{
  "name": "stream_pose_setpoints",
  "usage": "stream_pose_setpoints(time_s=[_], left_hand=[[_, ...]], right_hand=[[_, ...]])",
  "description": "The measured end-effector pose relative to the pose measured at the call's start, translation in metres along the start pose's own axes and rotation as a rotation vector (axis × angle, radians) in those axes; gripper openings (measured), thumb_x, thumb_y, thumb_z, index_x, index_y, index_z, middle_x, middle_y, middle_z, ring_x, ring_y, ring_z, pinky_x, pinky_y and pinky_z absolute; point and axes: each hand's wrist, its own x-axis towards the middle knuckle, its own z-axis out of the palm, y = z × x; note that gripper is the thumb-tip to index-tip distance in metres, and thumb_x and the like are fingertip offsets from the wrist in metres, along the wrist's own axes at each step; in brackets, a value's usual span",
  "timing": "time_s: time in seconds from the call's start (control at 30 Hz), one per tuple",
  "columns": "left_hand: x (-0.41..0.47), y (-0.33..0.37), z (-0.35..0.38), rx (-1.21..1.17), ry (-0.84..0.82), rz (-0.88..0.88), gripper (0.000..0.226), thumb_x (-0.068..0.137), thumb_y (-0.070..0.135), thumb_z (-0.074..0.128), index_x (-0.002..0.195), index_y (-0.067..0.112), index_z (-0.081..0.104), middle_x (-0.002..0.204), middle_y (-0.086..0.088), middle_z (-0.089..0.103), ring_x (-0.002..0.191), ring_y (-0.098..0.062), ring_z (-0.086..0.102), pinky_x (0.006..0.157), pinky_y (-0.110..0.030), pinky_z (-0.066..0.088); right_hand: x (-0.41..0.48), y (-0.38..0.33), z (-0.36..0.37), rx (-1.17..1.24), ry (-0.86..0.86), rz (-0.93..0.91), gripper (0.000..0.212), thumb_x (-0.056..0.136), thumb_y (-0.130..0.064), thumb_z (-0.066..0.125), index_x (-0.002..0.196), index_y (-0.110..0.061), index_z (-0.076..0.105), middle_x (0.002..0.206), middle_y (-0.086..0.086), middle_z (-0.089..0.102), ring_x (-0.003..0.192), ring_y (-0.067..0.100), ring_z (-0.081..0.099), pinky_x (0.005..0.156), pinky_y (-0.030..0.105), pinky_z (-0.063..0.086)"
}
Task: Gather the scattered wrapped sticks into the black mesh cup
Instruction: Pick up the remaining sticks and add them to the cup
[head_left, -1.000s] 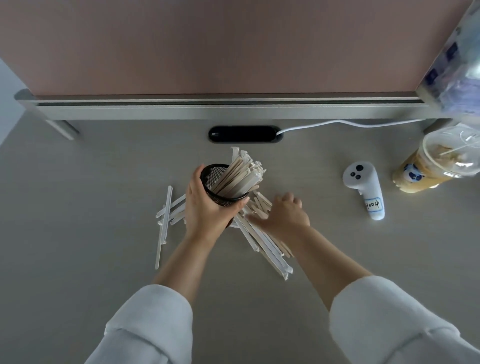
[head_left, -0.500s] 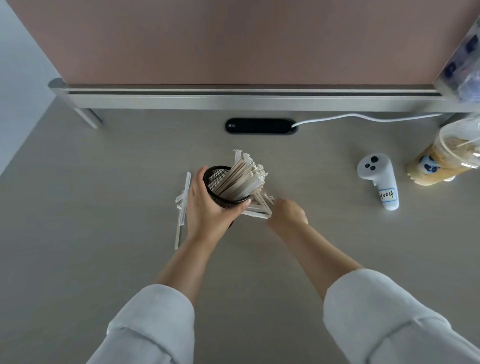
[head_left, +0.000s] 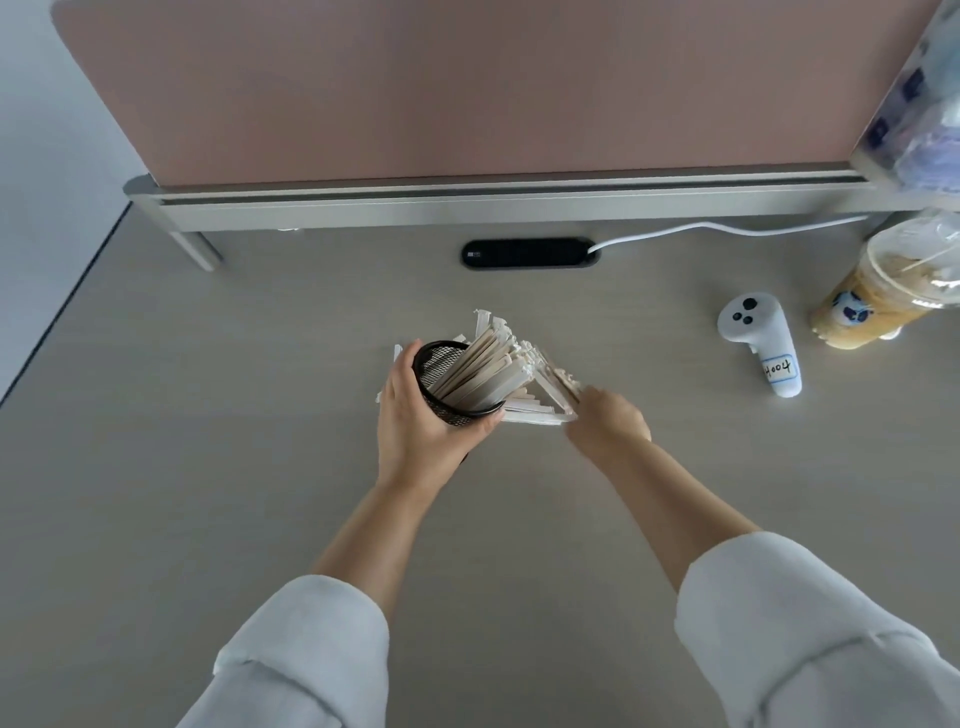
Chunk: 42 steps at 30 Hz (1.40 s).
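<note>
Black mesh cup (head_left: 451, 400), tilted, is clamped in left hand (head_left: 423, 426); right hand (head_left: 608, 422) fingers pinch a wrapped-stick bundle (head_left: 548, 397). Next: feed bundle into the cup mouth.

Both hands (head_left: 426, 415) (head_left: 608, 421) curled, gripping

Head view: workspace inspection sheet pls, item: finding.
Surface: grey desk, bare at front.
Job's things: black mesh cup tilted, full of wrapped sticks; loose sticks right of cup.
Clutter: white controller; iced drink cup; plastic bag.
Grippers: left hand grips cup; right hand gathers loose sticks.
Cables: white cable from black grommet.
Surroundings: pink divider panel, metal rail.
</note>
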Motion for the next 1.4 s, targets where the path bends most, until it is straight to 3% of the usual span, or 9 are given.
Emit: stream_pose_setpoints(time_s=[0.27, 0.43, 0.57, 0.77, 0.9, 1.0, 1.17, 1.3, 1.4], left_hand=[[0.0, -0.009, -0.011, -0.013, -0.029, -0.017, 0.096, 0.052, 0.033, 0.086, 0.131, 0.015, 0.034, 0.129, 0.0, 0.048, 0.12, -0.018, 0.044, 0.101, -0.033, 0.037], [0.002, -0.011, -0.017, -0.021, -0.04, -0.002, 0.095, 0.052, 0.032, 0.086, 0.131, 0.016, 0.035, 0.125, 0.005, 0.048, 0.118, -0.016, 0.044, 0.097, -0.025, 0.033], [0.003, -0.01, -0.018, -0.027, -0.071, 0.01, 0.096, 0.052, 0.03, 0.086, 0.131, 0.015, 0.034, 0.121, 0.008, 0.047, 0.117, -0.015, 0.044, 0.095, -0.023, 0.031], [0.006, -0.01, -0.018, -0.03, -0.098, 0.009, 0.098, 0.052, 0.032, 0.086, 0.132, 0.015, 0.033, 0.127, 0.001, 0.05, 0.119, -0.019, 0.045, 0.101, -0.034, 0.036], [0.007, -0.013, -0.02, -0.036, -0.099, 0.001, 0.097, 0.052, 0.031, 0.086, 0.132, 0.015, 0.033, 0.127, 0.003, 0.048, 0.118, -0.015, 0.043, 0.093, -0.02, 0.029], [0.007, -0.015, -0.019, -0.036, -0.101, -0.001, 0.097, 0.052, 0.031, 0.086, 0.132, 0.016, 0.033, 0.128, 0.002, 0.048, 0.119, -0.016, 0.044, 0.095, -0.022, 0.031], [0.007, -0.011, -0.019, -0.03, -0.106, 0.01, 0.096, 0.052, 0.031, 0.086, 0.131, 0.016, 0.034, 0.128, 0.001, 0.049, 0.119, -0.019, 0.045, 0.103, -0.04, 0.036], [0.007, -0.008, -0.019, -0.036, -0.113, 0.006, 0.095, 0.051, 0.032, 0.086, 0.13, 0.018, 0.035, 0.128, 0.002, 0.049, 0.118, -0.018, 0.046, 0.102, -0.044, 0.037], [0.008, -0.009, -0.018, -0.04, -0.114, 0.013, 0.095, 0.051, 0.032, 0.086, 0.13, 0.018, 0.035, 0.127, 0.003, 0.049, 0.117, -0.018, 0.046, 0.102, -0.04, 0.037]], right_hand=[[-0.003, 0.005, -0.015, 0.224, 0.045, -0.051, 0.032, 0.082, -0.019, 0.065, 0.111, -0.009, 0.055, 0.089, 0.004, 0.052, 0.081, 0.025, 0.05, 0.066, 0.027, 0.038], [-0.004, 0.006, -0.02, 0.404, 0.188, -0.095, 0.008, 0.082, -0.013, 0.063, 0.087, -0.013, 0.056, 0.077, 0.009, 0.066, 0.073, 0.026, 0.058, 0.052, 0.026, 0.039], [-0.004, 0.001, -0.029, 0.703, 0.292, -0.121, 0.009, 0.084, -0.019, 0.063, 0.085, -0.014, 0.055, 0.068, 0.002, 0.065, 0.056, 0.02, 0.058, 0.06, 0.028, 0.046], [-0.013, -0.007, -0.03, 0.47, 0.072, -0.102, 0.011, 0.083, -0.022, 0.065, 0.085, -0.013, 0.06, 0.057, -0.002, 0.049, 0.049, 0.014, 0.044, 0.048, 0.024, 0.036], [-0.022, 0.0, -0.02, 0.435, -0.211, -0.122, 0.014, 0.085, -0.015, 0.06, 0.097, -0.019, 0.054, 0.06, 0.003, 0.06, 0.043, 0.016, 0.038, 0.044, 0.022, 0.033], [-0.028, 0.008, -0.014, 0.402, -0.339, -0.134, 0.018, 0.087, -0.016, 0.056, 0.102, -0.025, 0.05, 0.071, 0.001, 0.071, 0.042, 0.015, 0.037, 0.045, 0.022, 0.035], [-0.018, 0.015, -0.01, 0.505, -0.368, -0.024, 0.011, 0.088, -0.026, 0.055, 0.094, -0.018, 0.052, 0.081, 0.009, 0.077, 0.042, 0.018, 0.032, 0.051, 0.026, 0.034], [-0.012, 0.019, -0.002, 0.521, -0.327, 0.053, 0.019, 0.081, -0.024, 0.055, 0.098, -0.014, 0.057, 0.093, 0.012, 0.077, 0.044, 0.019, 0.034, 0.06, 0.031, 0.032], [-0.013, 0.022, -0.003, 0.626, -0.323, 0.059, 0.023, 0.084, -0.024, 0.055, 0.106, -0.015, 0.059, 0.089, 0.009, 0.077, 0.041, 0.016, 0.033, 0.054, 0.027, 0.032]])
